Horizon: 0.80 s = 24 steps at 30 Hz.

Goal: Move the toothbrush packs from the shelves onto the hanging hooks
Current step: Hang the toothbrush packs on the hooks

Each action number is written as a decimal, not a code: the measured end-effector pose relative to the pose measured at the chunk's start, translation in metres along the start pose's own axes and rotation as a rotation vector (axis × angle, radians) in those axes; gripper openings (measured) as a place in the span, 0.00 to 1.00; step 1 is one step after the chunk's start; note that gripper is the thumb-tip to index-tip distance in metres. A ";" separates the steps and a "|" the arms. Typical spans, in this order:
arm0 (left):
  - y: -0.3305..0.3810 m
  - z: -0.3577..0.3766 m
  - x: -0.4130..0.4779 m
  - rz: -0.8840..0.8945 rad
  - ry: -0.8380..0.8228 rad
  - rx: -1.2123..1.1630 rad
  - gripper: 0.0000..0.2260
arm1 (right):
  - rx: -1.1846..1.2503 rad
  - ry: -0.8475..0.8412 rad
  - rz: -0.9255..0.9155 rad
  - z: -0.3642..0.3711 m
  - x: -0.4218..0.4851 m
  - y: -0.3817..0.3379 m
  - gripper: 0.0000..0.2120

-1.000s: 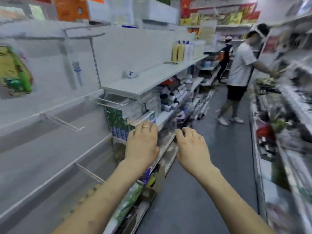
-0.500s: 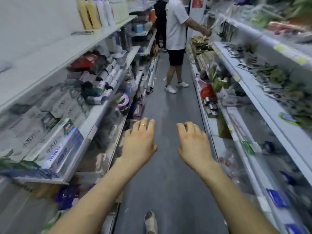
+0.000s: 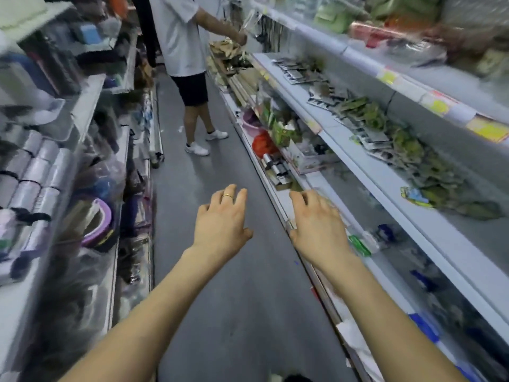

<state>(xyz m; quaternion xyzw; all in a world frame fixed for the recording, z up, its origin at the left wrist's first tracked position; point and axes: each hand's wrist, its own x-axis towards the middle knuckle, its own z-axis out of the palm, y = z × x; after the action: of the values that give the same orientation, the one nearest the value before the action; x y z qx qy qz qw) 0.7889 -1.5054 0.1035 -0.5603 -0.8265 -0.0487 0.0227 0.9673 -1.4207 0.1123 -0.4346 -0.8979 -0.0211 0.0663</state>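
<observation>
Aisle floor (image 3: pixel 220 166) is seen beneath left hand (image 3: pixel 221 219) and right hand (image 3: pixel 316 224), both held empty, fingers loosely spread. Packs (image 3: pixel 366 111), judged toothbrush packs, are strewn on right shelf (image 3: pixel 391 186), up-right of the nearer right hand.

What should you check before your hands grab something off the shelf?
1. Is the left grip free? Ok: fingers relaxed, holding nothing.
2. Is the right grip free? Ok: it holds nothing either.
3. Are toothbrush packs spotted? Cannot tell: the flat packs on the right shelf are too blurred to name.
4. Are hanging hooks in view? Not ok: none show here.
5. Is the way ahead open? Not ok: another person stands on the aisle floor.
</observation>
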 end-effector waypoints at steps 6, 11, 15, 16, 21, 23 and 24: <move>-0.018 0.028 0.142 0.087 -0.032 -0.006 0.39 | 0.006 -0.016 0.083 0.032 0.126 0.017 0.29; -0.045 0.033 0.256 0.092 -0.038 0.004 0.39 | 0.051 -0.038 0.084 0.052 0.244 0.028 0.28; -0.084 0.029 0.343 0.070 -0.017 0.020 0.38 | 0.055 -0.033 0.059 0.061 0.346 0.025 0.29; -0.094 0.030 0.363 0.059 -0.020 0.014 0.39 | 0.061 -0.038 0.054 0.063 0.370 0.023 0.29; -0.146 0.043 0.477 0.074 -0.020 0.032 0.39 | 0.052 -0.056 0.034 0.086 0.482 0.015 0.32; -0.161 0.049 0.526 0.121 -0.018 0.036 0.39 | 0.040 -0.057 0.061 0.100 0.525 0.015 0.32; -0.167 0.051 0.552 0.150 -0.020 0.030 0.40 | 0.051 -0.053 0.088 0.106 0.546 0.013 0.32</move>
<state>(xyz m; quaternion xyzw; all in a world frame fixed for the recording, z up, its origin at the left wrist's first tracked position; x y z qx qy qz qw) 0.4298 -1.0514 0.0943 -0.6206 -0.7831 -0.0292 0.0264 0.6321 -0.9774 0.0821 -0.4722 -0.8797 0.0160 0.0542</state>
